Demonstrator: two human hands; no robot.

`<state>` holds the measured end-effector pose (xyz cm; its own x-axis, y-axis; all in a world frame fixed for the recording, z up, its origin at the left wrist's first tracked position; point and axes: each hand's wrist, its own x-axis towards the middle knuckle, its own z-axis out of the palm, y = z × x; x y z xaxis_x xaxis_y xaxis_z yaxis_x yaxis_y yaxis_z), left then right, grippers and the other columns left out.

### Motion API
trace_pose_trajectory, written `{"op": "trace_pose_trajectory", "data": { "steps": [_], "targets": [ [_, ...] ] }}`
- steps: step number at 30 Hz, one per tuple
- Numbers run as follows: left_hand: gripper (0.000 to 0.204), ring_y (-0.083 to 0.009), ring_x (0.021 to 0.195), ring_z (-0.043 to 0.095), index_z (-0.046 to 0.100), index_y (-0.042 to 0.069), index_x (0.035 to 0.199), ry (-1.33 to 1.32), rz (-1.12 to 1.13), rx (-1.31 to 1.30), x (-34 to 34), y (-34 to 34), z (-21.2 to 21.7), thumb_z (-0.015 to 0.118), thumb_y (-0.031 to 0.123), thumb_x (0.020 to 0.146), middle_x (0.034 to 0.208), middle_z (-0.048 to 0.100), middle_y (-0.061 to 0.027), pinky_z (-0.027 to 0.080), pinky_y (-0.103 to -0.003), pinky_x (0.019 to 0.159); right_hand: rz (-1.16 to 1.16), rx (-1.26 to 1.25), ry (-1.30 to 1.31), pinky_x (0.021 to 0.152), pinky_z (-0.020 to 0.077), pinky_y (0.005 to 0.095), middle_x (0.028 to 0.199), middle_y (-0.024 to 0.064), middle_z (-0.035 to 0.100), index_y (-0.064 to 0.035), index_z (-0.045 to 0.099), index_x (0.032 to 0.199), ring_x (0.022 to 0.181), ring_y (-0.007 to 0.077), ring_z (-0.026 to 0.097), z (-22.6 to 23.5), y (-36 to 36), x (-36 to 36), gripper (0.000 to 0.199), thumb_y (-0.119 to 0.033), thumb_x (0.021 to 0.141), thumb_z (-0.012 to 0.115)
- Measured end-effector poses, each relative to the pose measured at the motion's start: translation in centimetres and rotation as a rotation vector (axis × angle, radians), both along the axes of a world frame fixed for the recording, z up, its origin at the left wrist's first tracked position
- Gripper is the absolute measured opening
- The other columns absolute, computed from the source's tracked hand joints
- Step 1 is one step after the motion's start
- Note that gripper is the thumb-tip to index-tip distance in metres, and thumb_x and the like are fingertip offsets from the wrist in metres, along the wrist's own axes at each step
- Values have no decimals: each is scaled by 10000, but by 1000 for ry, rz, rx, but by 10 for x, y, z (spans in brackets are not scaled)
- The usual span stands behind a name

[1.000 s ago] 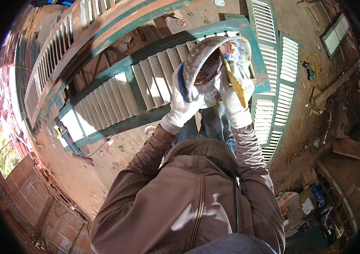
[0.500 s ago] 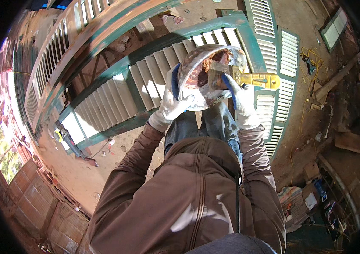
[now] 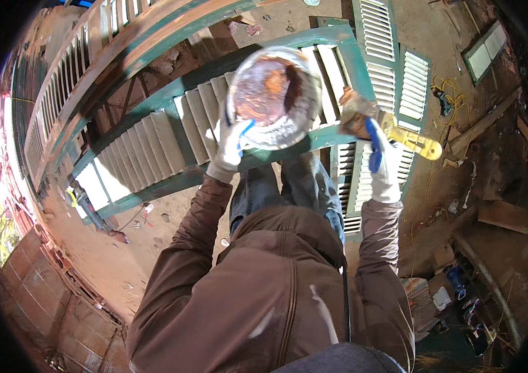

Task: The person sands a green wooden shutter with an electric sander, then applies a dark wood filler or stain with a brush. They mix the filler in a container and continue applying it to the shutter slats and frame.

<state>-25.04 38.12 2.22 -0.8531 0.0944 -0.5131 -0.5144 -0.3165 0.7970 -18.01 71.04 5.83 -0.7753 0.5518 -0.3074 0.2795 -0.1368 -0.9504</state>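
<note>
My left hand [image 3: 231,148], in a white glove with blue fingers, grips the near left side of a round, pale, smeared tub [image 3: 284,133]. The tub is tilted so its inside shows, coated with reddish-brown paste [image 3: 261,93]. To its right, my gloved right hand [image 3: 384,163] is closed around a putty knife [image 3: 418,142] with a yellow handle. Brown paste sits on the knife's blade, which points up and left, apart from the tub. Both hands are above a louvered shutter [image 3: 146,148] with a green frame and cream slats.
More green louvered shutters [image 3: 414,84] lie on the right. A wooden frame with slats [image 3: 99,102] runs along the upper left. A dark power tool [image 3: 90,208] is on the ground at left. A yellow cord [image 3: 453,93] and boards [image 3: 505,216] lie at right.
My right hand has drawn the putty knife out of the tub and to the right, with paste on its blade. My left hand has moved the tub left and tilted it toward me.
</note>
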Motion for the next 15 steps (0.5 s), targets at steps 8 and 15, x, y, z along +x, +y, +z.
{"op": "trace_pose_trajectory", "data": {
  "steps": [8, 15],
  "targets": [
    [388, -274, 1176, 632, 634, -23, 1206, 337, 269, 96, -30, -70, -98, 617, 265, 948, 1249, 658, -149, 495, -448, 1052, 662, 1279, 123, 781, 568, 369, 1106, 91, 743, -147, 690, 1273, 905, 310, 719, -50, 77, -93, 339, -138, 938, 638],
    [234, -297, 1231, 602, 685, 121, 1092, 164, 456, 182, 1, -68, -104, 564, 273, 962, 1294, 641, -88, 504, -510, 1060, 1008, 1715, -79, 907, 542, 423, 1224, 48, 690, -138, 657, 1252, 1117, 260, 663, -113, 83, -51, 354, -276, 927, 626]
  ]
}}
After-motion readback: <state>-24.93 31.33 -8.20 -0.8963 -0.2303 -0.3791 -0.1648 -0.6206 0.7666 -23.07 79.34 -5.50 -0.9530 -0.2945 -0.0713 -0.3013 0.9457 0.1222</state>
